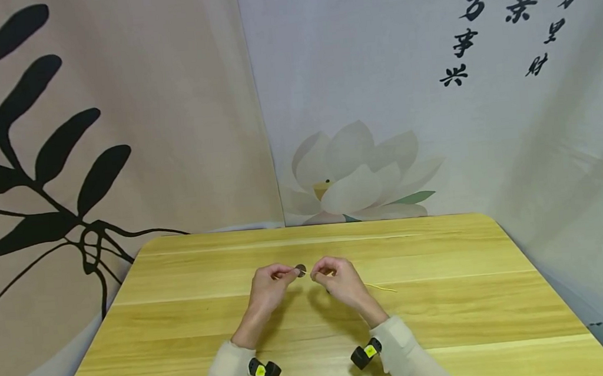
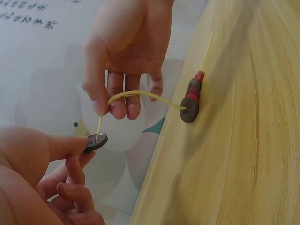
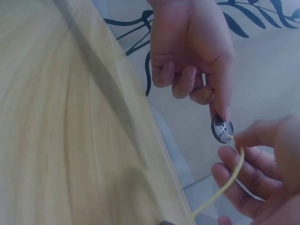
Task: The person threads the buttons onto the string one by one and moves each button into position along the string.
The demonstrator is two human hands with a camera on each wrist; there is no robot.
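My left hand [image 1: 268, 290] pinches a dark round button [image 2: 97, 143] by its edge between thumb and fingers. Small holes show in the button's face. A yellow cord [image 2: 145, 93] runs to one of the holes, and my right hand [image 1: 343, 284] pinches that cord close to the button, thumb against fingertip. From the right fingers the cord arches to a second dark button [image 2: 189, 110] over the table, where red and dark beads [image 2: 194, 88] are lined up on the cord behind it. In the head view the right hand mostly hides these strung pieces.
Both hands are above the middle of a wooden table [image 1: 474, 292]. The cord's loose tail [image 1: 381, 288] extends right of the right wrist. Behind the table's far edge hangs a printed cloth [image 1: 364, 171]. Each sleeve bears a black wrist camera [image 1: 265, 371].
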